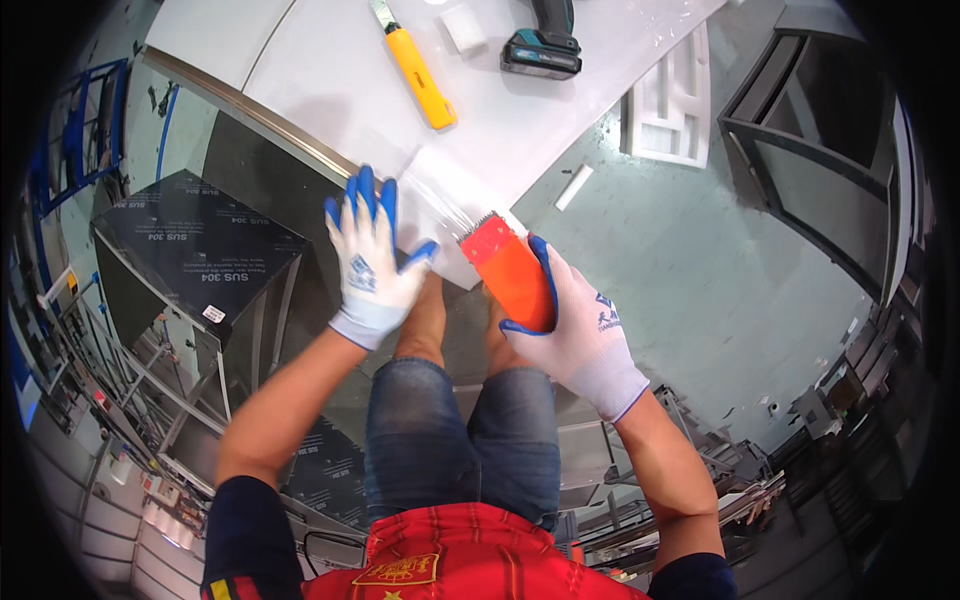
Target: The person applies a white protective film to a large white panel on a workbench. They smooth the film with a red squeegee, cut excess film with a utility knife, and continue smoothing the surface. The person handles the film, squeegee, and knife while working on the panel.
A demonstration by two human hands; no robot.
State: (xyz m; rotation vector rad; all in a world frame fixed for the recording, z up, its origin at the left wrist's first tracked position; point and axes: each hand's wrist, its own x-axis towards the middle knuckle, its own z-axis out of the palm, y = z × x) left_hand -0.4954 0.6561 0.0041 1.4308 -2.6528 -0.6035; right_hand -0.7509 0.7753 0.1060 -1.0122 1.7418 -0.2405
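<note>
My right hand (575, 335), in a white glove with blue fingertips, is wrapped round an orange-red tape dispenser (515, 280) with a toothed cutting edge. From those teeth, glossy clear tape (447, 205) runs up over the corner of the white tabletop (335, 125). My left hand (372, 250), gloved alike, is spread out beside the table's edge, left of the tape, and holds nothing. Whether its fingertips touch the edge I cannot tell. Farther in on the tabletop lies a yellow-handled utility knife (420, 80).
A teal and black cordless tool (543, 50) and a white foam block (463, 30) are on the table. At left stands a box-shaped unit with a dark film-covered top (195, 240). White foam packing (670, 100) lies on the floor; dark metal frames (820, 150) stand at right.
</note>
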